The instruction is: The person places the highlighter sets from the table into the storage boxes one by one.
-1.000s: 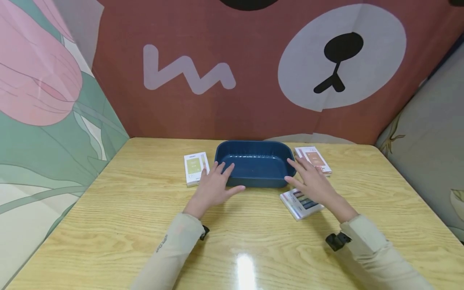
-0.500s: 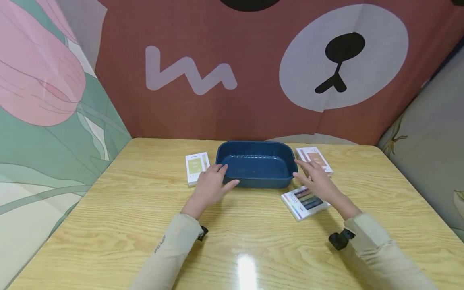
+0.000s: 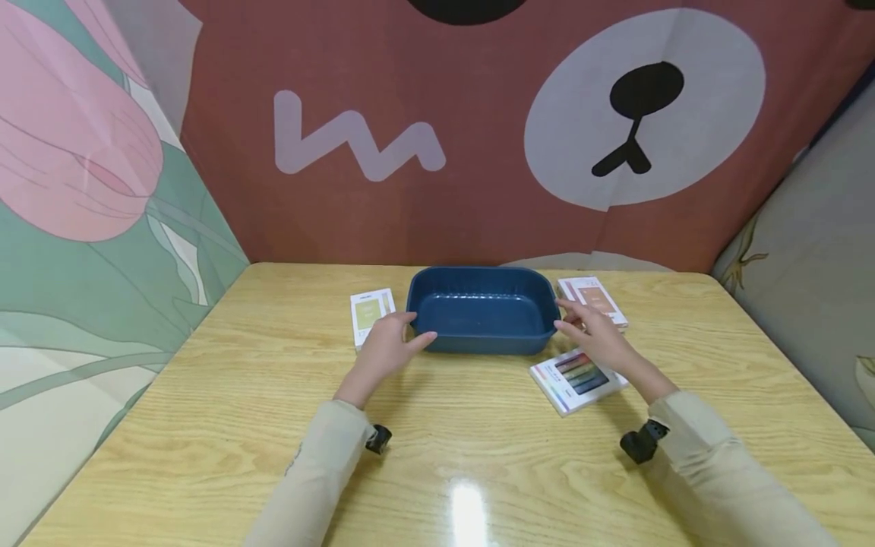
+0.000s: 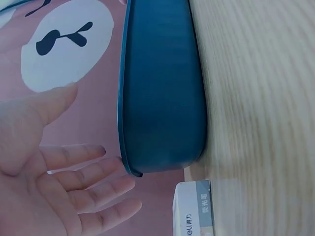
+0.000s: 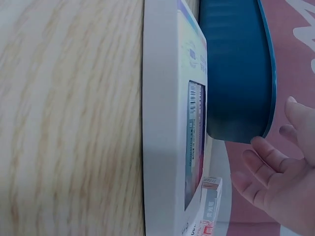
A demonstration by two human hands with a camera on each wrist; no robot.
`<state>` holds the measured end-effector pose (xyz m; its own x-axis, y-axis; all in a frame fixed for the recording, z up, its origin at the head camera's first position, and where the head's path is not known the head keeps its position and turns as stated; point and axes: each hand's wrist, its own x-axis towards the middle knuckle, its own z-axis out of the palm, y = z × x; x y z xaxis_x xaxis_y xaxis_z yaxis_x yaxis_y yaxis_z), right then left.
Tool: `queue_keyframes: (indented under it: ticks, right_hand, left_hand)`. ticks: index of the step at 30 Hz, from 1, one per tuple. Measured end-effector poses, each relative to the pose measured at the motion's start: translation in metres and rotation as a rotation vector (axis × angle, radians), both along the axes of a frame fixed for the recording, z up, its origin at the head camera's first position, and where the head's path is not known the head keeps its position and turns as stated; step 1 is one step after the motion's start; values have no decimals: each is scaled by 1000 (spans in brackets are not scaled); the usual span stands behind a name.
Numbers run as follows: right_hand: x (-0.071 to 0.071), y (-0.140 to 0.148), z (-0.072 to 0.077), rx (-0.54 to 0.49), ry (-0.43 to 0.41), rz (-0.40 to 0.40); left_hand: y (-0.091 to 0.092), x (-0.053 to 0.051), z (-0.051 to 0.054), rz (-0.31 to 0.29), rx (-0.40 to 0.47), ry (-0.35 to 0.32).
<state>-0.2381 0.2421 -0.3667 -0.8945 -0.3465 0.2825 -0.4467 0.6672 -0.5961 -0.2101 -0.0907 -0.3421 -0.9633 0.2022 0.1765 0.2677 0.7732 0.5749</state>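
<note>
A dark blue rectangular tray (image 3: 485, 344) stands at the table's back middle. My left hand (image 3: 384, 351) is at its left end, thumb apart from the fingers; in the left wrist view the left hand (image 4: 64, 182) has extended fingers beside the rim. My right hand (image 3: 601, 339) is at the tray's right end; the right wrist view shows the right hand (image 5: 280, 182) with fingertips near the rim. Whether either hand touches the rim, I cannot tell. Below the right hand lies a white box with a window of coloured sticks (image 3: 557, 387).
A white box with a green label (image 3: 367, 313) lies left of the tray. Another white box, with an orange label (image 3: 596, 298), lies to its right. Behind the wooden table (image 3: 437, 456) hangs a red-brown printed backdrop (image 3: 478, 205).
My left hand has moved a little left to the tray's left end and its fingers have drawn closer together. My right hand has moved slightly right, from above the rim to outside the right end.
</note>
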Motion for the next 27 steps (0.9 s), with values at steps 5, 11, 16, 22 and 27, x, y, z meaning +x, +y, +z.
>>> queue_keyframes:
  ticks: [5, 11, 16, 22, 27]
  right_hand:
    - [-4, 0, -2, -46, 21, -18]
    - [-11, 1, -5, -87, 34, -49]
    - [-13, -1, -3, -95, 12, -65]
    - [-15, -3, -4, -108, -21, -75]
    - [-19, -4, -6, -130, -39, -91]
  left_hand:
    - [-5, -4, -4, 49, 102, 31]
    - [-13, -11, -6, 115, 167, 84]
    - [-18, -14, -4, 143, 120, 37]
    - [-24, -18, -4, 191, 93, -6]
    - [-27, -21, -7, 243, 71, -65]
